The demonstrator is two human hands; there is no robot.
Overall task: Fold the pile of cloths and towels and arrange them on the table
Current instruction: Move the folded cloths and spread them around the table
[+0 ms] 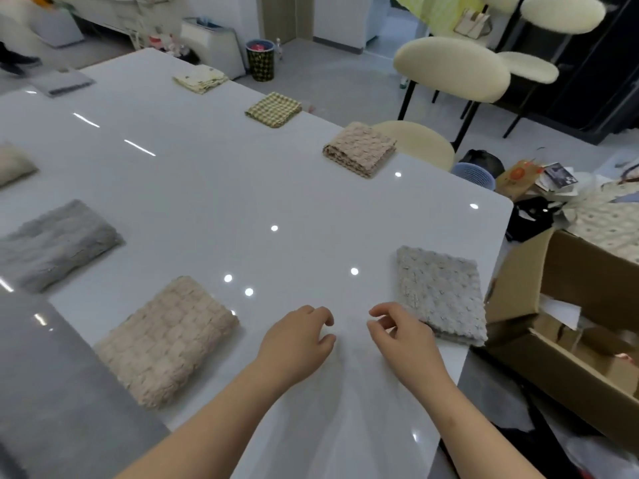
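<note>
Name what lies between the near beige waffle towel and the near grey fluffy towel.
Head view: left hand and right hand, loosely curled, over bare white glossy table.

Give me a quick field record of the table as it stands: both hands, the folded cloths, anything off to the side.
table: white, glossy
left hand: loosely curled, holds nothing, over bare table
right hand: loosely curled, holds nothing, beside near grey towel
near row: near beige towel left of hands, near grey towel right; both folded
right edge: far beige towel, green checked cloth, pale yellow cloth; folded, spaced apart
left side: long grey towel, folded
off table: cardboard box, open, at right
</note>
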